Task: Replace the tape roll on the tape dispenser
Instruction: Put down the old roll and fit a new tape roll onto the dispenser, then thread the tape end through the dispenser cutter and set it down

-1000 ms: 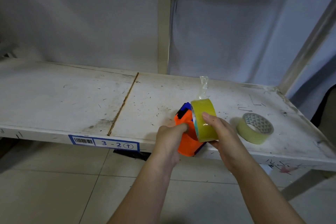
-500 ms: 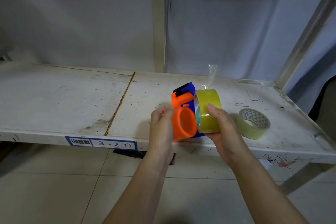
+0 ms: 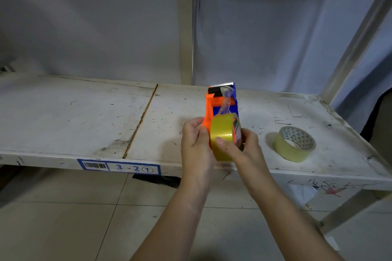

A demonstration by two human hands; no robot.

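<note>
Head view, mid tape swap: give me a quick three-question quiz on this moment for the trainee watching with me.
1. True or false: the thinner tape roll lies flat on the shelf, apart from both hands.
2. Which hand grips the full tape roll? A) left B) right C) neither
3. Fill in: the left hand holds the orange and blue ____.

Key: 1 true. 2 B: the right hand wraps the full roll, thumb across its face, pressed against the dispenser's side. 3 tape dispenser; its toothed blade points up and away, and a loose strip of tape runs up from the roll toward it.
</note>
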